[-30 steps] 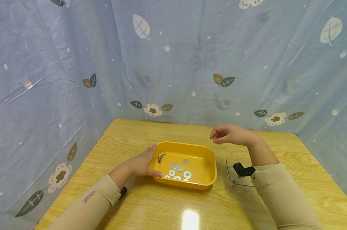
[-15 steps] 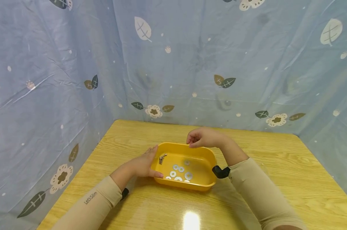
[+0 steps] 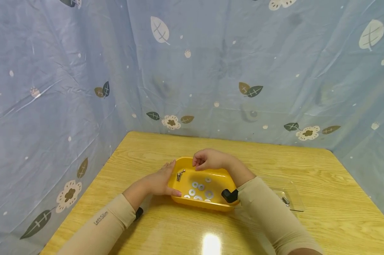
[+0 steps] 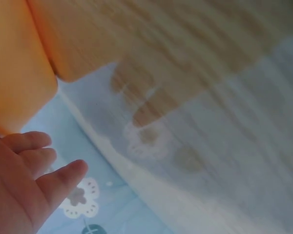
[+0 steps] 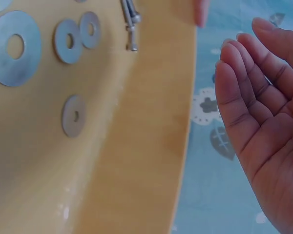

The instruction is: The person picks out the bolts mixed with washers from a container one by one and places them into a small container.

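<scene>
one yellow tray point(image 3: 204, 205), long axis crosswise; eight washers point(image 3: 206, 194), at least two screws point(image 3: 178, 176); left hand point(image 3: 161, 182) spread against it; right hand point(image 3: 212, 159) unclenched.

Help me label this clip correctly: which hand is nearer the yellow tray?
Left. The left hand touches the left end of the yellow tray; the right hand hovers above its far side, apparently without touching it.

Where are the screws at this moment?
In the head view, the screws lie inside the yellow tray at its left end, near the left hand and left of the washers.
</scene>
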Tool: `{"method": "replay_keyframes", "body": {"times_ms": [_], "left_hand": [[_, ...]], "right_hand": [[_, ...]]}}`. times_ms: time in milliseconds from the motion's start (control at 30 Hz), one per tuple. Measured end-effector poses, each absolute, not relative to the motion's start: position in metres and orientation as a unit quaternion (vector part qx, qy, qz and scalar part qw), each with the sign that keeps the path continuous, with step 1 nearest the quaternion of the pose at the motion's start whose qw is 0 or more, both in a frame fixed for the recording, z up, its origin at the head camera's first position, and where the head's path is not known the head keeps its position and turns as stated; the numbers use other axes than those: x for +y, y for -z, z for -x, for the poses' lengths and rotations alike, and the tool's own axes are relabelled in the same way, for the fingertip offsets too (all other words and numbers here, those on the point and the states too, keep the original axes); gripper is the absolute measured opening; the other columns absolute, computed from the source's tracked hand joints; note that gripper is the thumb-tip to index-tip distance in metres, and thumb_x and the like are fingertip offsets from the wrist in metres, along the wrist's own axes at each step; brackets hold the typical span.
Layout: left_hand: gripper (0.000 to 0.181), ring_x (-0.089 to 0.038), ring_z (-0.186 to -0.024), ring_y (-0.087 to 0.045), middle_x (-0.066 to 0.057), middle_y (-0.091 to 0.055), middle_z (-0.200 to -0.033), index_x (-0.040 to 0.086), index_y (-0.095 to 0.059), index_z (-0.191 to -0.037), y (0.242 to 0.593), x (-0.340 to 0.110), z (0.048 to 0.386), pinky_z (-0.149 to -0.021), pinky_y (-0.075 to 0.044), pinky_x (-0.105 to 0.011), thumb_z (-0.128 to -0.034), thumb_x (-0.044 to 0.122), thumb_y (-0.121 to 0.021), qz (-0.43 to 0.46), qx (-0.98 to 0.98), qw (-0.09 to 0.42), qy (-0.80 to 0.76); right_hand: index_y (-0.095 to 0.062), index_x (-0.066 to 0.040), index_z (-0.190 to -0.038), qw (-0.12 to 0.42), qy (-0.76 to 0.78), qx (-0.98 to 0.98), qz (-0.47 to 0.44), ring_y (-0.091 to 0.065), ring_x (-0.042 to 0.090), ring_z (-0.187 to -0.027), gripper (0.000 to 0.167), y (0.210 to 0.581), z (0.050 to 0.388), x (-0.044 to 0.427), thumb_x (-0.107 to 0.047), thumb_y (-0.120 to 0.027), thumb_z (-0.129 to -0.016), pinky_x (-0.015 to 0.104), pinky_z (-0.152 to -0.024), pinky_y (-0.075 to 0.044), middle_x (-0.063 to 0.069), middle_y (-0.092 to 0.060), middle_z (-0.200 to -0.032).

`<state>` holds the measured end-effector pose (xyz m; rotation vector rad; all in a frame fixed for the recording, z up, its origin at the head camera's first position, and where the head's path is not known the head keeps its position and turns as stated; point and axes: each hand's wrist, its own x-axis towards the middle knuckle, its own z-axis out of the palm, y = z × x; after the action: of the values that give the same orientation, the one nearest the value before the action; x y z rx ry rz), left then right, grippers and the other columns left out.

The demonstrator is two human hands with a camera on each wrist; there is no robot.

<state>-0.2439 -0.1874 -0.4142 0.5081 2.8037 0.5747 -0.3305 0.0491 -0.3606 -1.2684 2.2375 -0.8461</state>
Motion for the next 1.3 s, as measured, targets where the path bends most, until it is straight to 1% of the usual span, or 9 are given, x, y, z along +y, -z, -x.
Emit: {"method": "replay_keyframes", "body": {"times_ms": [133,200,433,700,900,1033,1100,1200,1300], "left_hand": [[0.123,-0.032,-0.139,-0.004,-0.018,-0.007,-0.151,0.005,0.005,-0.147,0.415,-0.188,0.245,-0.109,-0.018,-0.047,-0.0669,0.064,-0.067,-0.173,0.959,0.118,-0.191],[0.123,-0.032,-0.139,-0.003,-0.019,-0.007,-0.151,0.005,0.005,-0.147,0.415,-0.188,0.245,-0.109,-0.018,-0.047,-0.0669,0.065,-0.067,-0.174,0.959,0.118,-0.191],[0.124,-0.031,-0.139,-0.003,-0.018,-0.007,-0.151,0.006,0.006,-0.147,0.416,-0.187,0.243,-0.109,-0.017,-0.046,-0.0662,0.065,-0.067,-0.174,0.958,0.122,-0.194],[0.124,-0.032,-0.139,-0.002,-0.018,-0.006,-0.151,0.005,0.006,-0.147,0.417,-0.188,0.245,-0.109,-0.017,-0.047,-0.0662,0.064,-0.067,-0.175,0.957,0.125,-0.195],[0.123,-0.031,-0.139,-0.003,-0.017,-0.007,-0.151,0.006,0.007,-0.147,0.417,-0.187,0.247,-0.109,-0.018,-0.046,-0.0666,0.066,-0.065,-0.179,0.958,0.12,-0.188],[0.123,-0.032,-0.139,-0.004,-0.017,-0.007,-0.151,0.005,0.006,-0.147,0.415,-0.187,0.248,-0.109,-0.019,-0.046,-0.0666,0.066,-0.065,-0.182,0.958,0.116,-0.187],[0.124,-0.032,-0.139,-0.004,-0.017,-0.006,-0.152,0.005,0.006,-0.146,0.415,-0.187,0.248,-0.109,-0.019,-0.046,-0.0664,0.066,-0.066,-0.183,0.958,0.117,-0.187],[0.124,-0.032,-0.139,-0.003,-0.016,-0.006,-0.152,0.005,0.007,-0.146,0.415,-0.188,0.248,-0.109,-0.019,-0.046,-0.0663,0.066,-0.065,-0.183,0.958,0.12,-0.188],[0.124,-0.031,-0.139,-0.003,-0.016,-0.004,-0.152,0.006,0.007,-0.146,0.417,-0.188,0.247,-0.109,-0.018,-0.046,-0.0663,0.066,-0.065,-0.182,0.957,0.125,-0.188]], "right_hand": [[-0.062,-0.007,-0.091,0.222,0.309,0.805,0.456,-0.056,0.013,-0.072,0.005,0.368,0.333,0.045,-0.01,-0.063,-0.086,0.025,-0.068,-0.049,-0.001,-0.061,-0.079],[-0.062,-0.008,-0.09,0.225,0.31,0.804,0.455,-0.056,0.013,-0.072,0.004,0.371,0.333,0.044,-0.01,-0.063,-0.086,0.025,-0.068,-0.048,-0.001,-0.061,-0.079],[-0.062,0.002,-0.096,0.24,0.315,0.804,0.445,-0.057,0.012,-0.073,0.015,0.379,0.332,0.045,-0.009,-0.062,-0.086,0.024,-0.067,-0.049,0.0,-0.063,-0.081],[-0.059,0.002,-0.105,0.252,0.319,0.809,0.425,-0.056,0.013,-0.072,0.021,0.391,0.334,0.045,-0.008,-0.062,-0.087,0.024,-0.067,-0.048,0.003,-0.061,-0.082],[-0.056,0.0,-0.111,0.247,0.282,0.824,0.426,-0.055,0.012,-0.067,0.026,0.399,0.337,0.043,-0.007,-0.062,-0.086,0.024,-0.063,-0.047,0.0,-0.061,-0.078],[-0.053,-0.003,-0.118,0.246,0.252,0.83,0.433,-0.053,0.013,-0.062,0.034,0.402,0.338,0.039,-0.007,-0.061,-0.085,0.024,-0.06,-0.045,-0.002,-0.06,-0.075],[-0.05,-0.003,-0.121,0.253,0.245,0.829,0.435,-0.054,0.013,-0.06,0.037,0.403,0.338,0.037,-0.007,-0.06,-0.086,0.024,-0.057,-0.046,-0.002,-0.059,-0.074],[-0.045,-0.006,-0.127,0.28,0.246,0.831,0.413,-0.053,0.015,-0.053,0.043,0.406,0.336,0.035,-0.008,-0.059,-0.086,0.026,-0.051,-0.047,-0.001,-0.058,-0.074],[-0.04,-0.01,-0.134,0.296,0.234,0.84,0.39,-0.048,0.015,-0.046,0.05,0.409,0.334,0.033,-0.008,-0.059,-0.088,0.025,-0.046,-0.045,0.001,-0.057,-0.073]]}}
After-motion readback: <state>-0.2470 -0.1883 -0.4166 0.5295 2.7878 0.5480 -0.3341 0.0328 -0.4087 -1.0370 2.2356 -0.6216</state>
